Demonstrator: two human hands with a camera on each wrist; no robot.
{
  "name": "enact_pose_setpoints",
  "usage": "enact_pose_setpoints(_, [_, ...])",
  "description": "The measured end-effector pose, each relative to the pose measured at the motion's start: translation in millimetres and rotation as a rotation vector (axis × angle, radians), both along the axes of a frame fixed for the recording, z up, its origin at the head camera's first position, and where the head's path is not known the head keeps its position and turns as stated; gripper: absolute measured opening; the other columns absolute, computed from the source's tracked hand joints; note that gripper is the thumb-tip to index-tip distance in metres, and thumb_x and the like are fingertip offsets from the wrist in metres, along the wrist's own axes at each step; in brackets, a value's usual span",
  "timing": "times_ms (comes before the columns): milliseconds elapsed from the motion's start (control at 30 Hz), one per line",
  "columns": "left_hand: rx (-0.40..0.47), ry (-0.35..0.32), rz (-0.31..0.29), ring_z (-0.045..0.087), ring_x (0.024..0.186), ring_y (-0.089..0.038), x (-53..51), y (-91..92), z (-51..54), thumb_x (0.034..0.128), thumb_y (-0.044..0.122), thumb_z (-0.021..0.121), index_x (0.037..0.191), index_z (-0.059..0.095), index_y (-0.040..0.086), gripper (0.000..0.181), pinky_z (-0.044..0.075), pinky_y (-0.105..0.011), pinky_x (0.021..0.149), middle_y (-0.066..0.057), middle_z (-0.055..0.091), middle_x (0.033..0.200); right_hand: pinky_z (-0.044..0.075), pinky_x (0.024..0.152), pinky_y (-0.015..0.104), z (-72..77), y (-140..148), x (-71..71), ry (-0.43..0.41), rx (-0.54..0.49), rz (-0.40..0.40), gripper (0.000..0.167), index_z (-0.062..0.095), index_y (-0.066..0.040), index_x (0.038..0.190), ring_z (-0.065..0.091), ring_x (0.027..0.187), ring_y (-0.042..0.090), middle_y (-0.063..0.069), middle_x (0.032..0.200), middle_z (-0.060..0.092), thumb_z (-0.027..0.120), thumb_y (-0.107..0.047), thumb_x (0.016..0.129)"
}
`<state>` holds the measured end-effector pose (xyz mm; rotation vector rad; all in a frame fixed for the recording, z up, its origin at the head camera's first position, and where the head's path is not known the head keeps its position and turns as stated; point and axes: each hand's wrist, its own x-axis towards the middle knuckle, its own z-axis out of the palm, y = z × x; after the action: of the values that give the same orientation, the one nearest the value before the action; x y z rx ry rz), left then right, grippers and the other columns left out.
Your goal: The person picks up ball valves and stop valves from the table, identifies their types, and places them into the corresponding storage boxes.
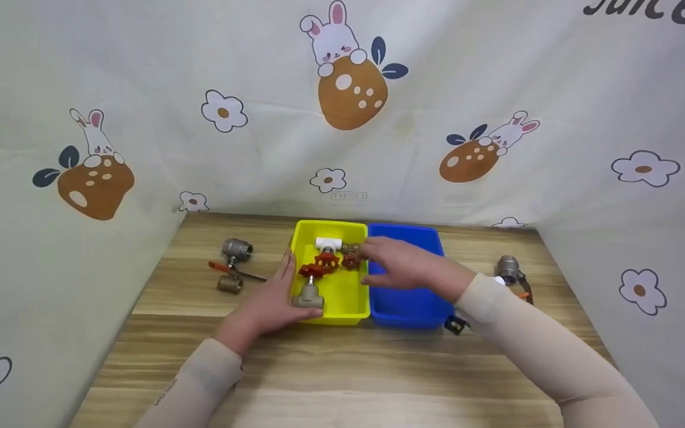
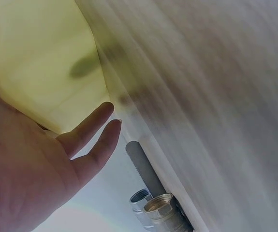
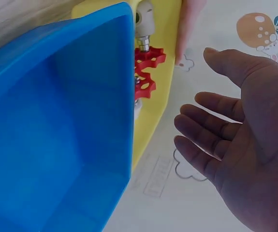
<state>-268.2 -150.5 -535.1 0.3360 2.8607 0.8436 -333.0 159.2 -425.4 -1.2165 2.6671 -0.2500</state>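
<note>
A yellow bin (image 1: 342,320) holds several valves with red handwheels. Among them are a grey one (image 1: 310,300) at the front left, a white one (image 1: 329,244) and a brass one (image 1: 351,248) farther back. Along the bin's left wall lies my left hand (image 1: 268,300), fingers straight, its thumb over the front corner by the grey valve. My right hand (image 1: 405,261) hovers over the seam with the blue bin (image 1: 408,324), its fingertips near the brass valve. In the right wrist view that hand (image 3: 245,125) has loosely bent fingers and holds nothing.
Left of the bins, two ball valves (image 1: 237,249) lie on the wooden table (image 1: 342,374), one with an orange handle (image 1: 219,267). Another ball valve (image 1: 508,268) lies to the right, and a dark-ended piece (image 1: 455,324) is partly hidden by the right sleeve. A printed cloth hangs behind.
</note>
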Motion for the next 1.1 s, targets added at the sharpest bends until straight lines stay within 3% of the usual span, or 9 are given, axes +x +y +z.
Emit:
enact_pose_setpoints(200, [0.011, 0.006, -0.009, 0.055, 0.145, -0.049, 0.7, -0.8, -0.5, 0.0815, 0.082, 0.081, 0.178, -0.002, 0.015, 0.144, 0.054, -0.061, 0.111, -0.008, -0.008, 0.185, 0.058, 0.107, 0.046, 4.3, 27, 3.8, 0.009, -0.040, -0.008, 0.048, 0.069, -0.010, 0.142, 0.067, 0.122, 0.026, 0.010, 0.134, 0.070, 0.079, -0.039, 0.105])
enact_pose_setpoints(400, [0.033, 0.006, -0.013, 0.051, 0.148, -0.050, 0.2, -0.8, -0.8, 0.0810, 0.081, 0.082, 0.178, 0.000, 0.014, 0.144, 0.051, -0.062, 0.114, -0.009, -0.007, 0.185, 0.060, 0.105, 0.048, 11.9, 54, 6.5, 0.009, -0.088, -0.051, 0.044, 0.069, -0.010, 0.138, 0.068, 0.121, 0.029, 0.008, 0.132, 0.070, 0.079, -0.037, 0.105])
enact_pose_setpoints(500, [0.023, 0.001, -0.007, 0.059, 0.140, -0.048, -1.1, -0.1, -2.2, 0.0809, 0.082, 0.082, 0.179, 0.000, 0.015, 0.144, 0.058, -0.059, 0.105, -0.007, -0.007, 0.185, 0.060, 0.105, 0.049, 15.6, 67, 7.7, 0.004, -0.110, -0.066, 0.045, 0.069, -0.009, 0.138, 0.068, 0.121, 0.030, 0.009, 0.132, 0.070, 0.078, -0.039, 0.105])
enact_pose_setpoints(633, [0.013, -0.003, 0.003, 0.065, 0.132, -0.043, -2.0, 0.4, -3.8, 0.0806, 0.083, 0.081, 0.179, 0.000, 0.016, 0.144, 0.062, -0.055, 0.097, -0.006, -0.005, 0.186, 0.062, 0.102, 0.051, 19.0, 86, 9.4, -0.021, -0.138, -0.137, 0.049, 0.067, -0.011, 0.139, 0.068, 0.121, 0.029, 0.008, 0.132, 0.069, 0.077, -0.045, 0.105])
enact_pose_setpoints(967, [0.022, -0.010, 0.005, 0.058, 0.142, -0.046, -1.1, 0.1, -2.6, 0.0805, 0.083, 0.081, 0.179, 0.004, 0.012, 0.144, 0.055, -0.059, 0.110, -0.010, -0.003, 0.185, 0.060, 0.103, 0.057, 12.5, 132, 15.6, -0.011, -0.180, -0.285, 0.044, 0.066, -0.006, 0.140, 0.067, 0.122, 0.036, 0.014, 0.134, 0.070, 0.078, -0.032, 0.106])
enact_pose_setpoints(1100, [0.033, -0.014, 0.004, 0.055, 0.146, -0.046, -1.9, -0.2, -3.1, 0.0806, 0.083, 0.081, 0.179, 0.003, 0.013, 0.144, 0.052, -0.060, 0.113, -0.010, -0.003, 0.185, 0.059, 0.102, 0.060, 9.8, 147, 18.5, -0.008, -0.180, -0.364, 0.052, 0.065, -0.002, 0.140, 0.067, 0.120, 0.037, 0.017, 0.133, 0.070, 0.077, -0.039, 0.106])
